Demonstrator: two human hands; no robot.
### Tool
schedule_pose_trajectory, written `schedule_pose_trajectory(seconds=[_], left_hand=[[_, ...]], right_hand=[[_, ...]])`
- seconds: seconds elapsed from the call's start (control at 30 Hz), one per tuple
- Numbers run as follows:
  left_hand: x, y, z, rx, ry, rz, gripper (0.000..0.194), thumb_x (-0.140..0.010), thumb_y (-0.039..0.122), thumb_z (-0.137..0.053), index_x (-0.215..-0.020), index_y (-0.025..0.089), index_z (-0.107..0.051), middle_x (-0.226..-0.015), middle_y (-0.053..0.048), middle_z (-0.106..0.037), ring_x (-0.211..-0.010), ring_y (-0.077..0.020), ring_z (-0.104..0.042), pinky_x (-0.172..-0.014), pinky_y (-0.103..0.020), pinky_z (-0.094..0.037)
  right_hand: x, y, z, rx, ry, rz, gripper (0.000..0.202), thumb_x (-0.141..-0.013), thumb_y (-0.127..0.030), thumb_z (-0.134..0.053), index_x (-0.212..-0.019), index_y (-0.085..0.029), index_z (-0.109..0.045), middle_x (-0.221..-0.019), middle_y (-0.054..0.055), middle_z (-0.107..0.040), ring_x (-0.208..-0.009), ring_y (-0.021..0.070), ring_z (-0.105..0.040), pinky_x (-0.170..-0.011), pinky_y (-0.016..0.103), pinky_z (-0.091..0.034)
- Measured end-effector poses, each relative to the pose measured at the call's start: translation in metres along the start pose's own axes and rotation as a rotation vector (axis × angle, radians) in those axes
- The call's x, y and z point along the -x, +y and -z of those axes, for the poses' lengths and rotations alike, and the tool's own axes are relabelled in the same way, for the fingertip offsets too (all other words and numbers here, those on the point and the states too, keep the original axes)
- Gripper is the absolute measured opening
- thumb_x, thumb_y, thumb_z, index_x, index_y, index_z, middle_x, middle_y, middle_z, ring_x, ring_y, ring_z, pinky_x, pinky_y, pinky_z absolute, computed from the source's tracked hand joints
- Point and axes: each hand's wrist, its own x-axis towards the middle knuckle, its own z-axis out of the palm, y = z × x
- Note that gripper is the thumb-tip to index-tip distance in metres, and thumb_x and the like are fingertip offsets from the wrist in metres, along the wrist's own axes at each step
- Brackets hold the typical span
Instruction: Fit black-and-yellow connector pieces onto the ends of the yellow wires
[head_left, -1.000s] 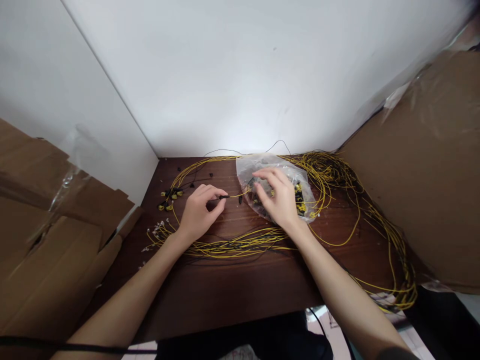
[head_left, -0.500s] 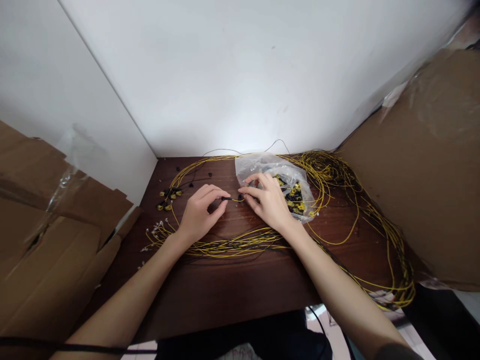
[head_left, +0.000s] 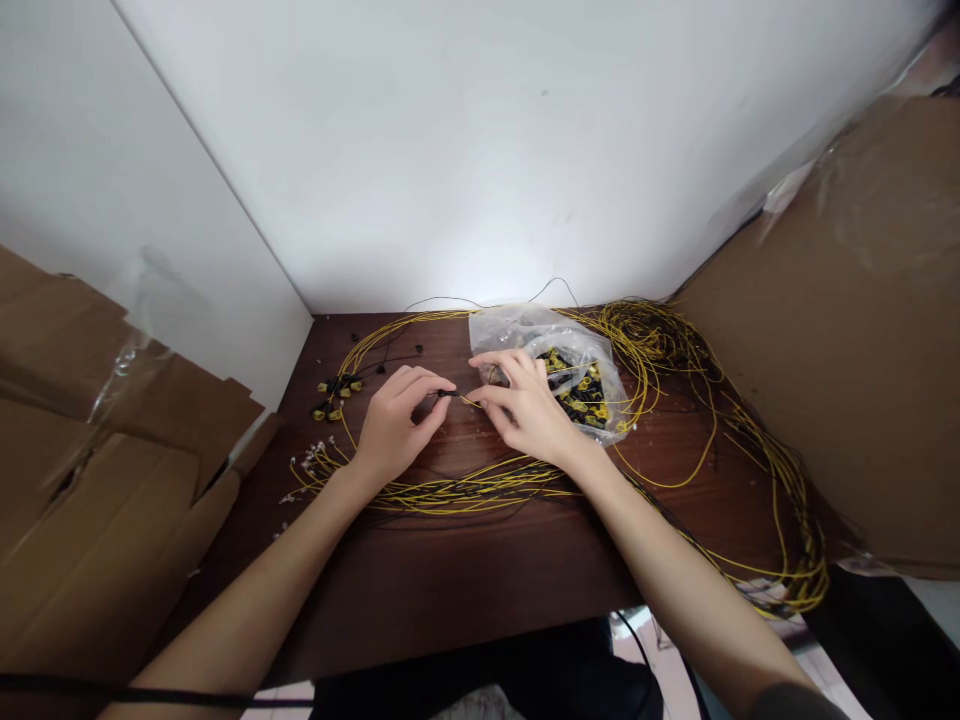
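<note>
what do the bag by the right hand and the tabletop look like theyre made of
Bag: thin clear plastic film, going by its crinkles, glare and the yellow and black parts showing through. Tabletop: dark brown wood or wood-look laminate with a matte finish; faint grain streaks show, but the view cannot settle which.

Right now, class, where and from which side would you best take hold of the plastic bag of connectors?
Probably the bag by its bare crumpled far edge, coming from above at the wall side. The connectors lie heaped at its near right end, and the right hand covers its near left edge.
</note>
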Motion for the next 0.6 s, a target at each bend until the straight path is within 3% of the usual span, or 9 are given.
schedule_pose_trajectory(seconds=[0.13, 0.27, 0.43, 0.6], left_hand=[[0.0, -0.001, 0.001, 0.001, -0.006, 0.015, 0.012, -0.081, 0.014, -0.053, -0.089, 0.017, -0.061, -0.085, -0.005, -0.063, -0.082, -0.0174, -0.056, -0.077, -0.033, -0.045], [0.0, -0.001, 0.002, 0.005, -0.012, 0.026, 0.012, -0.082, 0.015, -0.053, -0.09, 0.019, -0.061, -0.085, -0.005, -0.063, -0.083, -0.0179, -0.056, -0.078, -0.034, -0.045], [0.0, 0.0, 0.002, 0.003, 0.003, 0.021, 0.012, -0.081, 0.014, -0.053, -0.089, 0.018, -0.061, -0.084, -0.005, -0.063, -0.081, -0.0173, -0.056, -0.078, -0.033, -0.045], [0.0, 0.001, 0.002, -0.009, 0.022, 0.042, 0.011, -0.081, 0.013, -0.053, -0.088, 0.018, -0.06, -0.082, -0.004, -0.062, -0.079, -0.0164, -0.055, -0.074, -0.031, -0.045]], right_hand=[[0.0, -0.001, 0.003, 0.025, 0.001, -0.026, 0.019, -0.079, -0.014, -0.051, -0.082, -0.023, -0.067, -0.128, 0.005, -0.046, -0.114, 0.0284, -0.035, -0.079, 0.042, -0.031], [-0.001, 0.005, 0.005, 0.065, 0.108, -0.102, 0.022, -0.081, -0.012, -0.048, -0.087, -0.024, -0.066, -0.124, 0.005, -0.05, -0.112, 0.0287, -0.038, -0.08, 0.043, -0.032], [0.0, 0.021, 0.006, 0.111, 0.284, -0.227, 0.027, -0.081, -0.01, -0.045, -0.092, -0.024, -0.065, -0.101, 0.006, -0.06, -0.095, 0.0256, -0.047, -0.076, 0.042, -0.033], [0.001, 0.032, 0.015, 0.105, 0.305, -0.311, 0.013, -0.079, -0.022, -0.057, -0.086, -0.023, -0.067, -0.081, 0.004, -0.06, -0.085, 0.0244, -0.047, -0.076, 0.041, -0.034]])
